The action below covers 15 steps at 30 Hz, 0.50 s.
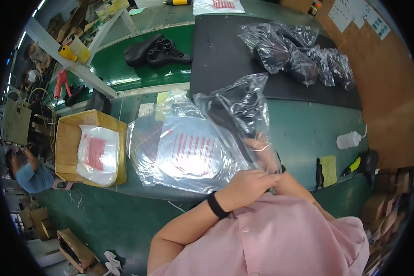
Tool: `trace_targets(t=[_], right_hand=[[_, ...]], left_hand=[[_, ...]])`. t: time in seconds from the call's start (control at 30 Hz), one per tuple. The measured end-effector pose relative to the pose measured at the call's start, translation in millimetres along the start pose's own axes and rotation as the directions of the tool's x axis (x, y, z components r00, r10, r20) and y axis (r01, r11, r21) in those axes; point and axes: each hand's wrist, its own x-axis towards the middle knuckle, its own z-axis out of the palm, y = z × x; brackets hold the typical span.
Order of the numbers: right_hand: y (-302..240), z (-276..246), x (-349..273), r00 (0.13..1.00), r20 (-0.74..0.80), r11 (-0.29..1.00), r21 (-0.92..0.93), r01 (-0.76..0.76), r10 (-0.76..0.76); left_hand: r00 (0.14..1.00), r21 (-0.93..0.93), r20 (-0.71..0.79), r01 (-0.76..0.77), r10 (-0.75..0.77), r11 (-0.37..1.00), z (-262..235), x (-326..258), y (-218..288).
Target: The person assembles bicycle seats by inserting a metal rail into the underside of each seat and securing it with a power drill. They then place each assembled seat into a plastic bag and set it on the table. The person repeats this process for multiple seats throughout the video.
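A green worktop (pixel 308 133) carries a black mat (pixel 225 60) at its far edge; brown board wall (pixel 386 78) on the right, green floor (pixel 101 221) below.

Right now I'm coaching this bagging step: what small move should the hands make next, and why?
Probably slide the black saddle deeper into the clear bag. The left hand pinches the bag's near edge and the right hand is inside its mouth, with the bag standing crumpled above the table.
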Motion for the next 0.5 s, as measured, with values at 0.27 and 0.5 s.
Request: trace_targets(t=[0.27,0.5], right_hand=[[-160.4,-125.8,174.7,0.859,-0.446,0.845,0.332,0.421,-0.253],[-85.2,74.2,345.8,0.849,0.108,0.473,-0.791,0.389,-0.517]], left_hand=[[0.756,0.275,-0.374,0.643,-0.537,0.715,-48.7,-139.5,-156.3],[0.523,0.302,-0.42,0.851,-0.742,0.429,-81.6,-209.6,-200.8]])
